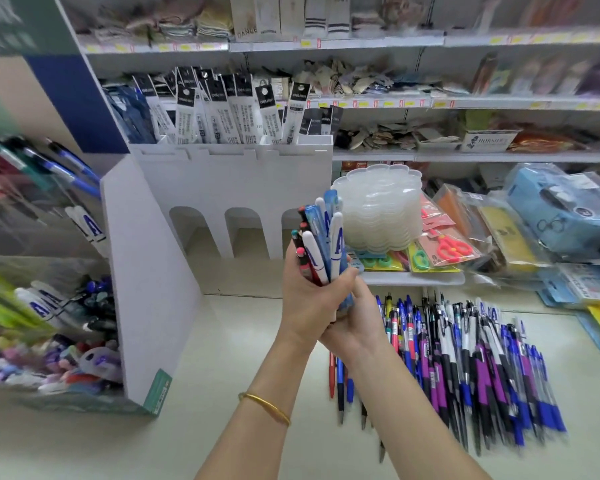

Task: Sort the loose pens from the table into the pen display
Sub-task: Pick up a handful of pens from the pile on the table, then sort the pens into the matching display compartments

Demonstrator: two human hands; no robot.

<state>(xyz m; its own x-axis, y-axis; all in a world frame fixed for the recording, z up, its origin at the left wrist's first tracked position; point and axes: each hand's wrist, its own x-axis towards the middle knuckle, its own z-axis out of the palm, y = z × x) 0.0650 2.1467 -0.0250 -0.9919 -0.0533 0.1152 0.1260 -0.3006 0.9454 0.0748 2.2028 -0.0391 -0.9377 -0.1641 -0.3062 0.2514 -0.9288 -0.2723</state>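
Together, left hand (303, 303) and right hand (355, 317) clasp a pen bundle (321, 244) above bare table (257, 341).

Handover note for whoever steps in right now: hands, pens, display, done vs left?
Left hand: closed around a bunch of pens, held upright over the table.
Right hand: wrapped around the lower end of the same bunch.
Pen display: at left, its compartments already hold pens; whether any came from this job cannot be told.
Loose pens: large pile on the table at right, below the shelves.
Left: slot the held bunch into the display, then work through the pile.
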